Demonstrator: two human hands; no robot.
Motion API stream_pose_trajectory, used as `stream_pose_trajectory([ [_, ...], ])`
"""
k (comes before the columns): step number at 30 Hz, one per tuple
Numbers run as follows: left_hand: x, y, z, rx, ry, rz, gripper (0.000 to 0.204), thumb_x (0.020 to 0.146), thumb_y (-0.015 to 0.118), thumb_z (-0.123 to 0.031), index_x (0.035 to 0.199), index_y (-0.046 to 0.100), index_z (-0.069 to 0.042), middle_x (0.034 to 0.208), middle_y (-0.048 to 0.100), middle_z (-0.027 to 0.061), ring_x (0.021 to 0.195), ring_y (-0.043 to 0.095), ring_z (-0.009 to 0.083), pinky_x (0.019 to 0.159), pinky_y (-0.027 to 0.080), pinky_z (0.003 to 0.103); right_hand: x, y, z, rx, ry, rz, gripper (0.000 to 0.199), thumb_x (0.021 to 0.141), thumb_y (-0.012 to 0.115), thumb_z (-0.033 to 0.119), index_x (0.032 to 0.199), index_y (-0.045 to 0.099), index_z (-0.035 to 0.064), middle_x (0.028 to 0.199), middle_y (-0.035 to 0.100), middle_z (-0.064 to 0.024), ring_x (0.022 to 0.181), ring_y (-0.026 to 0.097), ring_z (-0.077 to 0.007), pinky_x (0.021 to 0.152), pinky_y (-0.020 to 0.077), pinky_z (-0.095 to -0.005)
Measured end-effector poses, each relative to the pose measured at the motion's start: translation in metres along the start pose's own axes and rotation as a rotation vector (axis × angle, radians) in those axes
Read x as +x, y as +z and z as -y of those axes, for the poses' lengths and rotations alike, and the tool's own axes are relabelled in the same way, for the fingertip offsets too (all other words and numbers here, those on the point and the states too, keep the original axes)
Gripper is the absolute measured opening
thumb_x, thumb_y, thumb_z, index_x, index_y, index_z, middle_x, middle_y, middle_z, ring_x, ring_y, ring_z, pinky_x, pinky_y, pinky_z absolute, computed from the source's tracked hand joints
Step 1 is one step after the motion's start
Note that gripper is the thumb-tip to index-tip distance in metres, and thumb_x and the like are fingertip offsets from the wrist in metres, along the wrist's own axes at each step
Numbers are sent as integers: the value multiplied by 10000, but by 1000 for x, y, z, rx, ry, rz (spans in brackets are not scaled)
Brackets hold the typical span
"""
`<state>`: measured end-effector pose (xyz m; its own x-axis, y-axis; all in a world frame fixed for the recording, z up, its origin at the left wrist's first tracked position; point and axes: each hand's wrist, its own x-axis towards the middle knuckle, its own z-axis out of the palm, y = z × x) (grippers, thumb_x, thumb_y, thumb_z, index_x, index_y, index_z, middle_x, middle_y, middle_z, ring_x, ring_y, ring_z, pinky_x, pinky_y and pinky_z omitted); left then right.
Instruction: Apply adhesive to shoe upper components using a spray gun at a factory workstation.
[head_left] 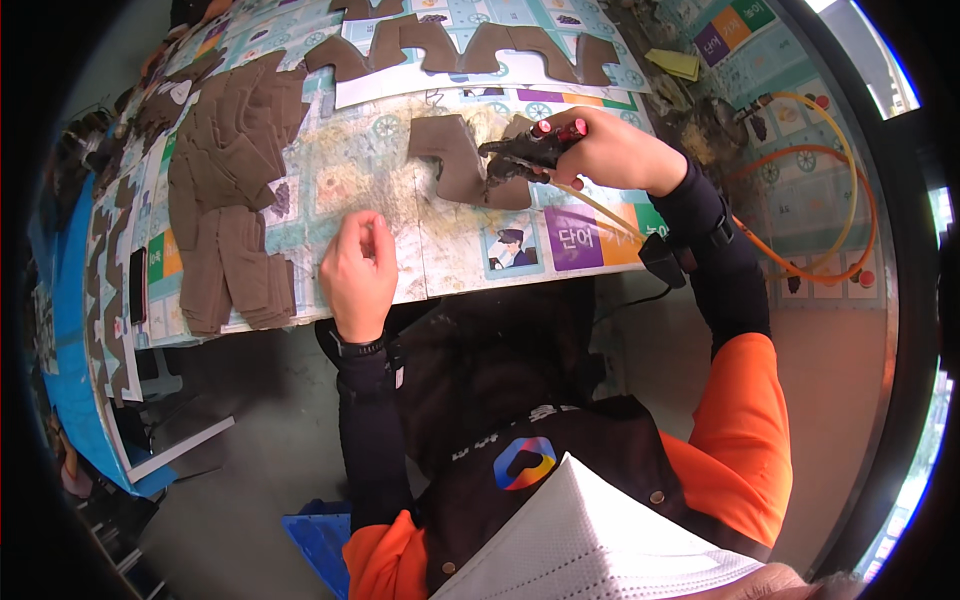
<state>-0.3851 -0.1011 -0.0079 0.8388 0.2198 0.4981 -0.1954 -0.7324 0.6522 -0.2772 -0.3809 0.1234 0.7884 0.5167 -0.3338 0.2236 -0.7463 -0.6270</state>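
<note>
While the right hand (615,150) grips a spray gun (530,150), its nozzle meets a brown zigzag piece (455,160) (flat, matte).

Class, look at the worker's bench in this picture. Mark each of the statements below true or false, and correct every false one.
1. The right hand holds a spray gun over a brown cut piece. True.
2. The left hand holds a brown piece. False: it rests on the table, holding nothing.
3. A stack of brown pieces lies to the left of the left hand. True.
4. An orange hose coils on the person's left. False: it coils on the right.
</note>
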Motion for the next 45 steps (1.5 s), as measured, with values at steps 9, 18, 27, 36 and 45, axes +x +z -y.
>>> stream_pose_trajectory([
  [9, 0, 0, 1, 6, -2, 3, 51, 912, 655, -115, 905, 624, -76, 672, 623, 80, 599, 627, 261, 547, 477, 382, -19, 9, 18, 94, 132, -5, 477, 725, 670, 50, 1195, 635, -25, 770, 660, -90, 690, 597, -159, 670, 483, -293],
  [18, 0, 1, 2, 3, -15, 16, 51, 910, 657, -112, 904, 625, -73, 669, 621, 84, 599, 625, 266, 551, 475, 389, -25, 14, 9, 65, 115, -58, 510, 747, 688, 62, 1243, 612, -28, 807, 664, -99, 715, 619, -163, 706, 499, -289],
  [27, 0, 0, 0, -11, -18, 16, 54, 913, 654, -110, 904, 624, -65, 671, 621, 92, 600, 626, 269, 552, 474, 385, -20, 5, -8, 177, -66, -149, 186, 648, 604, 40, 816, 623, -40, 623, 592, -128, 548, 548, -221, 542, 442, -333],
  [36, 1, 1, -1, -29, -1, 24, 44, 922, 646, -98, 928, 624, -60, 682, 618, 94, 602, 618, 260, 553, 465, 375, -13, -11, -27, 49, -193, -217, 130, 641, 645, 29, 751, 599, -23, 649, 566, -78, 549, 486, -155, 524, 399, -303],
  [45, 1, 2, 0, -44, -14, 28, 46, 925, 643, -91, 937, 618, -53, 671, 611, 85, 576, 601, 240, 549, 456, 361, -6, -20, -43, 47, -73, -236, 56, 718, 626, 43, 700, 625, -11, 677, 565, -47, 520, 445, -97, 470, 325, -264],
])
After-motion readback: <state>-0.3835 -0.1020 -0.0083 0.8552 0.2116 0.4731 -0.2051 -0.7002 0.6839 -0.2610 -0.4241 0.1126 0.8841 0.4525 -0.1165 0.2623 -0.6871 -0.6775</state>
